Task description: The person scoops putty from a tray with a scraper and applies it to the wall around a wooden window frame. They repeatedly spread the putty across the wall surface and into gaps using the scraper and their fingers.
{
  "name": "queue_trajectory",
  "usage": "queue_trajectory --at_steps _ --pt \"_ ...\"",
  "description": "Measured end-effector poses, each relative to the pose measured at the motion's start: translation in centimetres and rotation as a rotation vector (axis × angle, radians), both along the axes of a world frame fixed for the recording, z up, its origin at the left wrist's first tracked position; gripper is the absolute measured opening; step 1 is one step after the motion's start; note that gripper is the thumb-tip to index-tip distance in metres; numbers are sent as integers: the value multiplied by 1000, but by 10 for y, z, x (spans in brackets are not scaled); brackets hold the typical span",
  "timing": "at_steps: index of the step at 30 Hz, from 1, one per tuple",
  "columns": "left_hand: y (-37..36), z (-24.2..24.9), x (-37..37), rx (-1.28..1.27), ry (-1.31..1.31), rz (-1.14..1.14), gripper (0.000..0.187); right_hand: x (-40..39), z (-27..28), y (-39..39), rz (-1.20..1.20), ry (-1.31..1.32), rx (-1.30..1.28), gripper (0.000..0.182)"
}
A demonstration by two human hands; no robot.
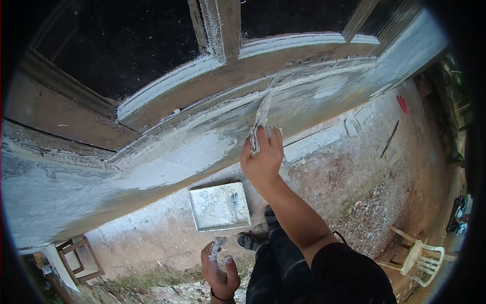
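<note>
My right hand (263, 157) is closed around a putty knife (262, 111) caked with whitish filler. Its blade points up toward the wall just below the window ledge, the tip overlapping the ledge's lower edge in this view. Lower down, my left hand (221, 276) is held palm up with thumb and fingers apart, and wet grey-white putty (217, 247) clings to its fingers. Fresh white patches of filler (177, 161) cover part of the wall beneath the window. On the ground between wall and feet sits a white rectangular tray (196, 215) smeared with putty inside.
Above the ledge runs a brown wooden window frame (230, 30) with white-edged panes. A cream plastic chair (422, 258) stands at lower right, and a wooden frame (83, 261) at lower left. A stick (390, 139) and a red item (402, 104) lie on the stained ground.
</note>
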State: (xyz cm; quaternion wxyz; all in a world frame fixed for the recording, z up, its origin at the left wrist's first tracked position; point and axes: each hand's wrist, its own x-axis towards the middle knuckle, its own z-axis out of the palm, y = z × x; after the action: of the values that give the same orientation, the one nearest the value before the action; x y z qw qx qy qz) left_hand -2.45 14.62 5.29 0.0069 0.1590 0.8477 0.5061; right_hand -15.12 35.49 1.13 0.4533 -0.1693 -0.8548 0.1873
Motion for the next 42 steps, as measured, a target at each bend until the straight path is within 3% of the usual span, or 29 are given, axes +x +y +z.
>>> queue_trajectory --at_steps 6,10,16,21,32,42 --pt "9 -3 2 -15 14 35 30 6 14 -51 263 -35 -178 31" --pt "23 -4 1 -11 8 34 31 19 15 -41 249 -1 -303 34" --pt "49 -3 -3 -32 -3 18 35 54 21 50 15 67 -362 22" --pt "57 3 -3 2 -9 -15 31 31 28 82 -146 143 -252 17" --pt "37 25 4 -61 -69 196 39 -14 41 30 -156 32 -331 27" --pt "34 24 11 -62 -35 176 39 -1 55 -23 75 -71 -337 33"
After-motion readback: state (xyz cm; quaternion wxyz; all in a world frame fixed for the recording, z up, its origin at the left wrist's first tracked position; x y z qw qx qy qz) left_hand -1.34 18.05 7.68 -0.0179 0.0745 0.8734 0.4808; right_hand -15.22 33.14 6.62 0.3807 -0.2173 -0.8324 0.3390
